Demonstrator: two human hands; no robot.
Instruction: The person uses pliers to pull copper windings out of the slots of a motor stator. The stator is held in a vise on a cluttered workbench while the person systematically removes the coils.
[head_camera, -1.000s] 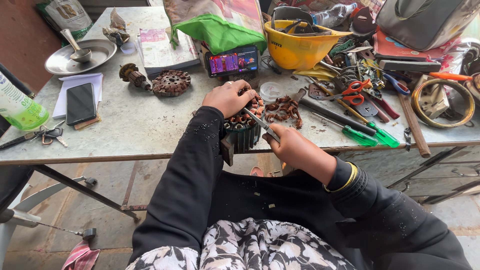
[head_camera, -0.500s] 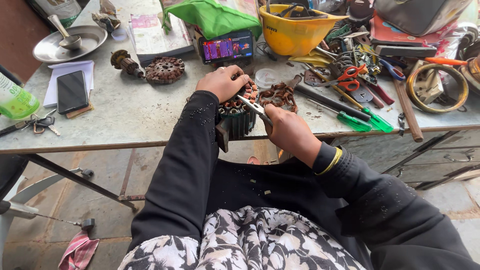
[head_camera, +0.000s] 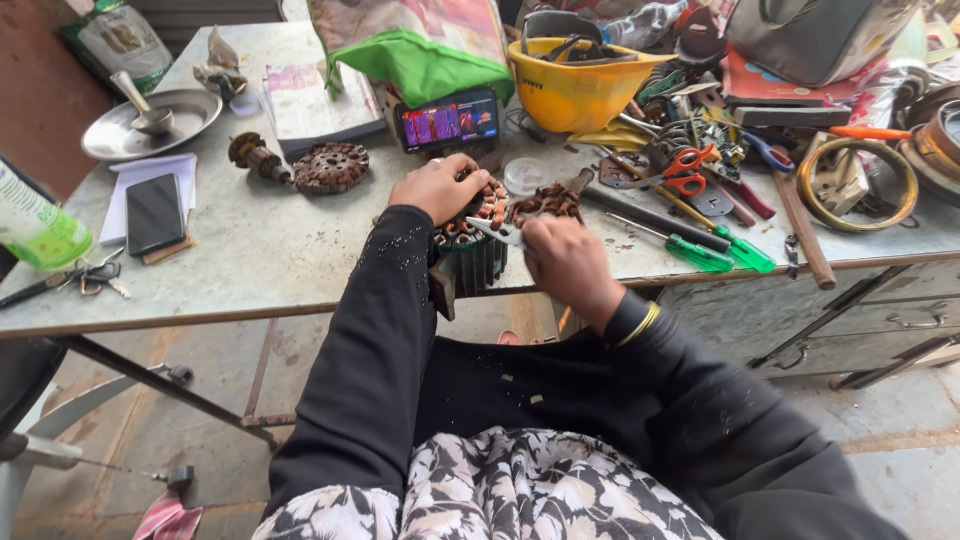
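Left hand (head_camera: 438, 187) rests on top of a dark ribbed motor stator with copper windings (head_camera: 470, 245), fingers curled over its upper rim, grip pressed onto the windings. Stator sits at the near edge of the worn grey metal desk (head_camera: 260, 250), partly overhanging toward the lap.

Right hand (head_camera: 565, 262) is closed in a fist around a pair of small metal pliers (head_camera: 498, 232); the tips point left into the windings, just beside the left hand.

Loose tangle of copper wire (head_camera: 548, 203) lies just behind the right hand. Two green-handled screwdrivers (head_camera: 720, 250) lie to the right. Yellow hard hat (head_camera: 575, 85) filled with tools stands further back, a lit phone (head_camera: 450, 120) propped left of it. Black phone (head_camera: 153, 212) and a round metal plate with spoon (head_camera: 150, 125) at far left.
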